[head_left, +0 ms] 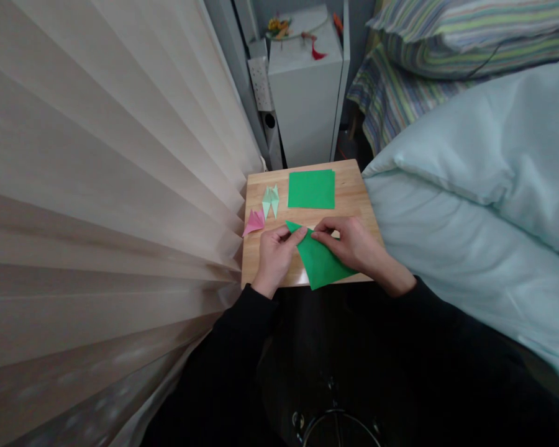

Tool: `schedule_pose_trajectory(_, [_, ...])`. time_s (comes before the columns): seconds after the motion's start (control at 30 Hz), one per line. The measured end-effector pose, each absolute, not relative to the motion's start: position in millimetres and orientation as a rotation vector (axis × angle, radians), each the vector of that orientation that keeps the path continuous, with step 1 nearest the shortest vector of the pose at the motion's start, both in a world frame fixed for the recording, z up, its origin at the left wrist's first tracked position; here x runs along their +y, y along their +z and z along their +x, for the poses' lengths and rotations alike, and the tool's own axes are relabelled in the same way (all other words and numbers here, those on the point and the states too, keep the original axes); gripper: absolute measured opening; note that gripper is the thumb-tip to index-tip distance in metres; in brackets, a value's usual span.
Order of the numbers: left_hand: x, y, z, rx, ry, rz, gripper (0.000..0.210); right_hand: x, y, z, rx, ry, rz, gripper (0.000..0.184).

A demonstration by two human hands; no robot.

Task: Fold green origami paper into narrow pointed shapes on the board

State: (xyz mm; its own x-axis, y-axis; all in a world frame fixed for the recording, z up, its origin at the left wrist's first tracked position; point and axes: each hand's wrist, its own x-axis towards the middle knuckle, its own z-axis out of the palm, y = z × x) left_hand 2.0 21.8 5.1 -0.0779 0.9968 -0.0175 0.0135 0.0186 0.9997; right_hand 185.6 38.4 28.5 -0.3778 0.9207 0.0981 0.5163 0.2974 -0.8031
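A green sheet of origami paper (323,264), folded into a triangle-like shape, is held between both hands over the near part of the small wooden table. My left hand (277,251) pinches its upper edge near the left corner, thumb on top. Close beside it, my right hand (349,243) pinches the same edge between thumb and fingers. The paper's lower point reaches the table's front edge. Beyond my hands lies a stack of green paper (311,189). A pale green folded paper piece (271,201) and a pink folded paper piece (254,221) rest at the left.
The wooden table (261,273) stands between a pleated curtain (121,205) on the left and a bed with a pale blue quilt (447,205) on the right. A white cabinet (305,105) is behind it. Striped pillows (419,43) lie at the back right.
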Motion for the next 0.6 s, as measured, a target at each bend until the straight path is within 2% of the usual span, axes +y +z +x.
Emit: schedule_pose_trajectory(0.6, [28, -8, -5, 1.216, 1.301, 1.037, 0.036, 37, 32, 185, -1.979, 0.949, -1.279, 0.02])
